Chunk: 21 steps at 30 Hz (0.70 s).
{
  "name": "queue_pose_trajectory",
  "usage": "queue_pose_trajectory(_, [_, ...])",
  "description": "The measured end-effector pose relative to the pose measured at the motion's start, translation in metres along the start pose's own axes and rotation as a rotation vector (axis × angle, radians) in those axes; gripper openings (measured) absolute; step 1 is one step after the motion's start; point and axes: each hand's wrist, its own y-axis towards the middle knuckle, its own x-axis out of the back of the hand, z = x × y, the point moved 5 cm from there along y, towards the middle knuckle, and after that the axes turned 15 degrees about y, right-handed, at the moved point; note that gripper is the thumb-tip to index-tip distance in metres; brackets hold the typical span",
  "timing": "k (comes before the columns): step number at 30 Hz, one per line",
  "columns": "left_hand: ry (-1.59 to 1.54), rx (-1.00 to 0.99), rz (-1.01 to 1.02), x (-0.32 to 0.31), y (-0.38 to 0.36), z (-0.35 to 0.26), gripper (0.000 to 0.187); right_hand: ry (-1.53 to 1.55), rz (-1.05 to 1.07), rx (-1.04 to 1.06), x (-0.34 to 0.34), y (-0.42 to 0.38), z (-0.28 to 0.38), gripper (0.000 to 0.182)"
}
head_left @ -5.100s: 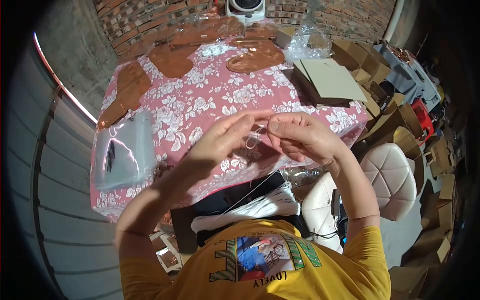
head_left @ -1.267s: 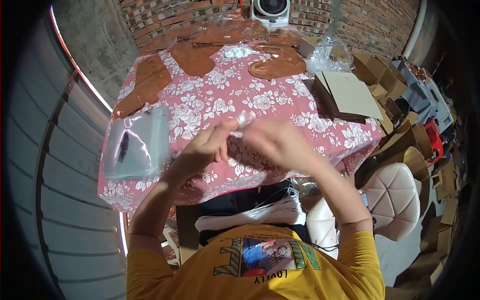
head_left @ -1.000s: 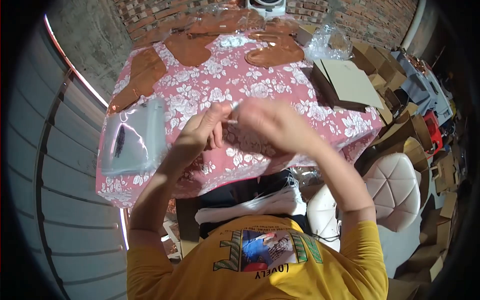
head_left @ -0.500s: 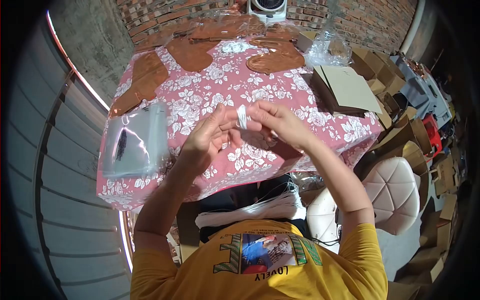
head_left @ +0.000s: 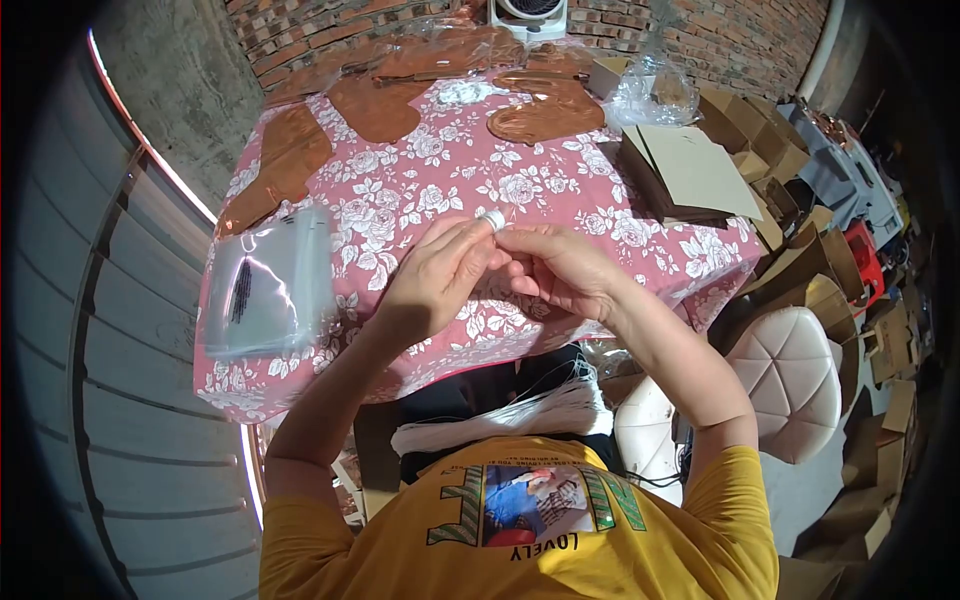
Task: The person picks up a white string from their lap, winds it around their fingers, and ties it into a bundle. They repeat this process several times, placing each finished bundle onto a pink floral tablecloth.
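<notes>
White string point(head_left: 493, 220) is wound in a small coil around the fingertips of my left hand point(head_left: 437, 275), above the front half of the table. The left fingers are pressed together, with the back of the hand partly turned up. Right beside the coil, my right hand point(head_left: 563, 268) is closed in a pinch at the string; its fingertips meet the left fingers and partly hide them. Across my lap lies a thick hank of white string point(head_left: 500, 425) with loose ends at its right side.
A flowered pink tablecloth point(head_left: 430, 200) covers the table. Clear plastic bags point(head_left: 268, 285) lie at left, brown flat pieces point(head_left: 375, 108) along the back, cardboard sheets point(head_left: 695, 172) at right. A fan point(head_left: 530, 15) stands behind. Right of the table are a white padded chair point(head_left: 785, 385) and cardboard boxes.
My left hand has turned so its back shows more, and its fingers have closed together. The coil has moved slightly right and up. My right hand has come lower, still at the string.
</notes>
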Motion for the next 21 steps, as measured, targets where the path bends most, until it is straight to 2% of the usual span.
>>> queue_pose_trajectory(1, [0.062, -0.081, -0.003, 0.001, 0.001, -0.004, 0.029, -0.016, -0.011, -0.003, 0.002, -0.001, 0.001, 0.021])
queue_pose_trajectory(5, [0.127, -0.085, 0.022, 0.004, 0.000, -0.001, 0.025, -0.159, 0.077, 0.033, 0.003, -0.006, 0.009, 0.020])
queue_pose_trajectory(6, [-0.149, 0.151, 0.143, -0.001, 0.000, 0.009, 0.025, -0.161, 0.078, 0.032, 0.003, -0.009, 0.010, 0.020])
queue_pose_trajectory(7, [-0.427, 0.389, 0.263, -0.009, -0.005, 0.017, 0.024, -0.335, 0.071, 0.186, 0.001, -0.014, 0.018, 0.019])
queue_pose_trajectory(8, [-0.628, 0.438, 0.298, -0.012, -0.006, 0.020, 0.022, -0.509, 0.063, 0.339, -0.001, -0.020, 0.024, 0.018])
queue_pose_trajectory(9, [-0.629, 0.441, 0.298, -0.011, -0.006, 0.020, 0.022, -0.664, 0.002, 0.514, 0.001, -0.022, 0.028, 0.020])
queue_pose_trajectory(10, [-0.694, 0.468, 0.371, -0.012, -0.006, 0.018, 0.022, -0.663, 0.002, 0.511, 0.002, -0.022, 0.027, 0.020])
queue_pose_trajectory(12, [-0.815, 0.489, 0.459, -0.018, -0.008, 0.015, 0.022, -1.094, 0.129, 0.837, -0.019, -0.037, 0.033, 0.029])
queue_pose_trajectory(14, [-0.810, 0.512, 0.496, -0.017, -0.007, 0.009, 0.023, -1.112, 0.139, 0.826, -0.025, -0.037, 0.033, 0.034])
queue_pose_trajectory(16, [-0.813, 0.554, 0.532, -0.019, -0.008, 0.007, 0.025, -1.228, 0.229, 0.820, -0.028, -0.037, 0.029, 0.030])
queue_pose_trajectory(21, [-0.853, 0.565, 0.517, -0.017, -0.009, 0.005, 0.020, -1.160, 0.219, 0.812, -0.023, -0.036, 0.026, 0.020])
